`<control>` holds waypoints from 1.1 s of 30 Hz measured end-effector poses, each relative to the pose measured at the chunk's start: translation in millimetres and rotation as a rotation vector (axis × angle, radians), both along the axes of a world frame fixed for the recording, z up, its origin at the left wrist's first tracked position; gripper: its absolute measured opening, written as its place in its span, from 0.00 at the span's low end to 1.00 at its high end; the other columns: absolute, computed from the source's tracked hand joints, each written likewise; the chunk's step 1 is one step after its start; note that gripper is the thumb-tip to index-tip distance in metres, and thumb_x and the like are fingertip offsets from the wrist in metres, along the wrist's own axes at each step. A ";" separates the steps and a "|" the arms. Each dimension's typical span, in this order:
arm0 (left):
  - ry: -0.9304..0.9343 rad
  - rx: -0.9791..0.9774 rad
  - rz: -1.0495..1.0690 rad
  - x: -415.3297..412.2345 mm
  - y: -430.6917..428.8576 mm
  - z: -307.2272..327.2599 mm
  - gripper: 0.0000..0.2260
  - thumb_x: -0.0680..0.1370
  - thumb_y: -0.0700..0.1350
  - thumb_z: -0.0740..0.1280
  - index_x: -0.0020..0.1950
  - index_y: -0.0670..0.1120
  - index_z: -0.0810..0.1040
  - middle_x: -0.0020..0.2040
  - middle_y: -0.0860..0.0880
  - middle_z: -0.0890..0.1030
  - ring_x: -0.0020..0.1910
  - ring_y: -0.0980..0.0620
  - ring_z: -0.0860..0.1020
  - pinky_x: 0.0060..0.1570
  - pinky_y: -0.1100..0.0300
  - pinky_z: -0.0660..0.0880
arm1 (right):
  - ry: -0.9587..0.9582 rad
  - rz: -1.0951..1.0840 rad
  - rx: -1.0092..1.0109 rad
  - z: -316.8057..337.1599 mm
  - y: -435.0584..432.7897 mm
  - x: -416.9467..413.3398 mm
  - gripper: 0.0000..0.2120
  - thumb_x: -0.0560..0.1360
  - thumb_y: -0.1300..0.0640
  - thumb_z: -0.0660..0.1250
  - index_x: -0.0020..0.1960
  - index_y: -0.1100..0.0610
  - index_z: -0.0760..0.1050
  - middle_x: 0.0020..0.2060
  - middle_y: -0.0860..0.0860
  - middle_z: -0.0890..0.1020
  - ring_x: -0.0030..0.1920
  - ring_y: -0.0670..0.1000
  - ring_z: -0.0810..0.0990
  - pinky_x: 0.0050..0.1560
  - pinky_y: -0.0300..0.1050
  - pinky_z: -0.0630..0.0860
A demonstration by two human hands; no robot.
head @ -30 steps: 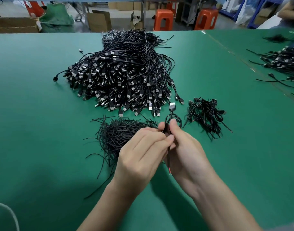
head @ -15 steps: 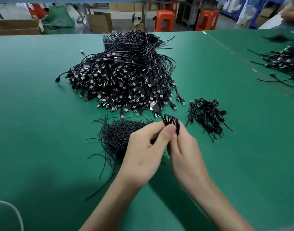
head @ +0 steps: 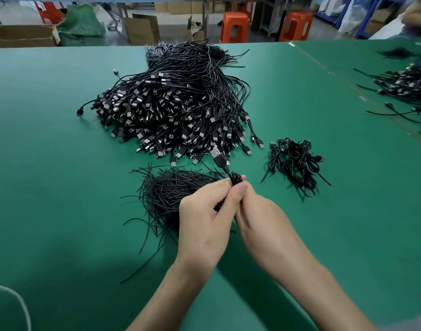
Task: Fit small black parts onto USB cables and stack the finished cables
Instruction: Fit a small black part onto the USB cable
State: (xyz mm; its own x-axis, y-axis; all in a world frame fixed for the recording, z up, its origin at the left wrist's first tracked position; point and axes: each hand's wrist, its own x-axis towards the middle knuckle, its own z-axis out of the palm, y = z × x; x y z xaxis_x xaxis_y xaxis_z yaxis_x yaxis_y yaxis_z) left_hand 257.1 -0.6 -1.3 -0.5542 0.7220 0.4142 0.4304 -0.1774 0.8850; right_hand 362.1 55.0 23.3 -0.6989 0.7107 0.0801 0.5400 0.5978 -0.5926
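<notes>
My left hand (head: 205,219) and my right hand (head: 259,218) meet above the green table (head: 61,187), and both pinch one coiled black USB cable (head: 235,179). Its USB plug (head: 216,155) sticks up and to the left from my fingertips. Just left of my hands lies a heap of thin black ties (head: 171,189). A big pile of loose USB cables (head: 176,108) sits behind them. To the right rests a small stack of coiled cables (head: 295,161).
Another pile of cables (head: 405,84) lies at the far right edge, near another person's arm (head: 417,13). Orange stools (head: 235,26) and cardboard boxes (head: 142,28) stand beyond the table. A white cord (head: 16,299) curves in at the bottom left.
The cable has been wound into a tighter coil between my fingers. Its plug has tipped from upright to pointing up-left, and its loose red-tipped tail under my hands is gone from view.
</notes>
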 end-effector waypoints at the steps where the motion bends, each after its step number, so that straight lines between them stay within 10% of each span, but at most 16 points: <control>1: 0.013 0.014 0.018 0.7 0.3 -0.5 0.21 0.83 0.53 0.65 0.37 0.39 0.76 0.33 0.49 0.77 0.35 0.48 0.74 0.37 0.51 0.74 | 0.005 0.013 -0.014 1.3 0.5 1.2 0.14 0.85 0.41 0.41 0.44 0.43 0.58 0.33 0.45 0.76 0.34 0.48 0.76 0.35 0.52 0.72; 7: -0.069 0.047 0.048 2.4 -0.1 -4.7 0.17 0.83 0.51 0.65 0.45 0.41 0.86 0.40 0.52 0.85 0.40 0.50 0.83 0.41 0.51 0.79 | 0.228 0.137 -0.388 4.1 2.4 4.6 0.11 0.86 0.44 0.52 0.51 0.46 0.69 0.39 0.39 0.80 0.38 0.42 0.78 0.40 0.44 0.76; 12: -0.322 -0.022 -0.066 7.4 -4.2 -0.7 0.15 0.81 0.56 0.67 0.48 0.48 0.87 0.36 0.48 0.81 0.23 0.47 0.80 0.21 0.63 0.74 | 0.412 0.191 -0.849 4.5 9.0 11.3 0.12 0.84 0.55 0.62 0.55 0.66 0.72 0.35 0.49 0.74 0.33 0.49 0.71 0.26 0.41 0.72; 18: -0.395 -0.076 -0.173 -1.8 -0.3 2.3 0.15 0.79 0.60 0.66 0.54 0.55 0.88 0.34 0.54 0.83 0.29 0.42 0.82 0.33 0.49 0.82 | 0.557 0.254 -1.055 1.2 15.0 20.9 0.08 0.80 0.55 0.65 0.54 0.59 0.75 0.37 0.50 0.73 0.31 0.47 0.66 0.29 0.39 0.68; 23: -0.433 -0.094 -0.213 -6.7 1.3 1.7 0.17 0.78 0.62 0.66 0.55 0.53 0.88 0.29 0.52 0.78 0.26 0.40 0.80 0.33 0.54 0.77 | 0.488 0.145 -0.737 -4.2 9.5 11.0 0.11 0.86 0.56 0.57 0.50 0.62 0.70 0.35 0.50 0.74 0.24 0.51 0.70 0.26 0.43 0.67; 28: -0.231 -0.071 -0.163 -17.6 6.7 -5.6 0.17 0.79 0.56 0.67 0.49 0.46 0.89 0.50 0.59 0.87 0.59 0.54 0.81 0.59 0.51 0.77 | 0.445 -0.015 -0.351 -15.4 -0.7 0.5 0.12 0.86 0.54 0.57 0.44 0.49 0.70 0.28 0.38 0.72 0.28 0.43 0.68 0.32 0.34 0.63; 33: 0.108 -0.169 -0.172 -43.7 3.0 2.4 0.10 0.80 0.54 0.69 0.47 0.51 0.88 0.53 0.60 0.86 0.62 0.56 0.79 0.63 0.58 0.74 | 0.391 -0.069 -0.253 -17.6 4.0 3.4 0.12 0.86 0.52 0.56 0.43 0.50 0.68 0.28 0.37 0.73 0.30 0.44 0.68 0.33 0.36 0.62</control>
State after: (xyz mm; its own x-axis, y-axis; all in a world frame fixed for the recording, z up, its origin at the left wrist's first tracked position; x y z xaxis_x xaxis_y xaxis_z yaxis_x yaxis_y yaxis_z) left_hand 213.4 2.4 1.1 -0.3762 0.8657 0.3301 0.5004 -0.1100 0.8588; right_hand 365.5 59.0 5.7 -0.6009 0.7858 0.1466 0.2806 0.3791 -0.8818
